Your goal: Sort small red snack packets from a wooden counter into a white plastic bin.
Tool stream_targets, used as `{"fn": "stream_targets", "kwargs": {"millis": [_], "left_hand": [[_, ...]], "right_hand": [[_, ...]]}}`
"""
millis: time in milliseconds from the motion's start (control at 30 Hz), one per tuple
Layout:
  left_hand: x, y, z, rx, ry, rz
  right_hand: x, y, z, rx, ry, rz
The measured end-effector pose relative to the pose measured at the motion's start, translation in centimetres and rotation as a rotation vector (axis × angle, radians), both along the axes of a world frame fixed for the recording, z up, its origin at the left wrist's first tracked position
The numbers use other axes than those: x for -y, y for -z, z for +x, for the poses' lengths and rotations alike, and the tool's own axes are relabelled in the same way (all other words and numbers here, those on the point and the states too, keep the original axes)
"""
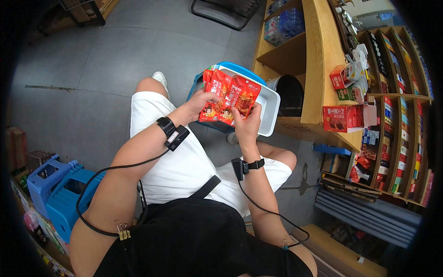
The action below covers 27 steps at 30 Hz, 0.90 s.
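Observation:
Several red snack packets with pictures of food (pixel 221 92) are fanned out in both my hands over a white plastic tray (pixel 270 113), which rests on a blue container (pixel 236 67). My left hand (pixel 196 105) grips the left side of the packets, its thumb across their front. My right hand (pixel 245 122) grips the right side of the front packet from below, thumb pressed on its face. Both hands are closed on the packets. Black devices with cables are strapped to both my wrists. The tray's inside is partly hidden behind the packets.
A wooden shelving unit (pixel 318 41) on the right holds bottles (pixel 286 27), red boxes (pixel 344 117) and a black pot (pixel 288 97). Racks of small packs (pixel 387 152) stand beyond it. Blue folding stools (pixel 74 203) are at lower left, a black-framed chair (pixel 221 21) at the top. I sit low over grey tiles.

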<state>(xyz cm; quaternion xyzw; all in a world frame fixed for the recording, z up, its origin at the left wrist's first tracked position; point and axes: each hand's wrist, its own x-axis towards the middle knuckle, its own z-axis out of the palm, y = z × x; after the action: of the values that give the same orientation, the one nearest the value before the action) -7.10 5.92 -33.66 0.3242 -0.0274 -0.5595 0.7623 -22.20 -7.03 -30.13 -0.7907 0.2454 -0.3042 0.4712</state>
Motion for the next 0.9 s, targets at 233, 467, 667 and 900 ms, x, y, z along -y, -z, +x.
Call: {"fn": "stream_targets", "kwargs": {"millis": [233,467,667,900], "left_hand": [[-0.1,0.4,0.1,0.022,0.042,-0.061],[-0.1,0.2,0.2,-0.01,0.044,-0.056],[-0.7,-0.5,2.4,-0.087,-0.082,-0.093],[-1.4,-0.5,4.0,-0.15,-0.29,-0.179]], "right_hand": [[0.1,-0.5,-0.2,-0.098,-0.01,0.153],[0.4,-0.8,-1.1,-0.09,-0.017,0.527],[2.6,0.5,-2.1,-0.019,0.109,0.47],[3.8,2.2,-1.7,-0.159,0.118,0.675]]}}
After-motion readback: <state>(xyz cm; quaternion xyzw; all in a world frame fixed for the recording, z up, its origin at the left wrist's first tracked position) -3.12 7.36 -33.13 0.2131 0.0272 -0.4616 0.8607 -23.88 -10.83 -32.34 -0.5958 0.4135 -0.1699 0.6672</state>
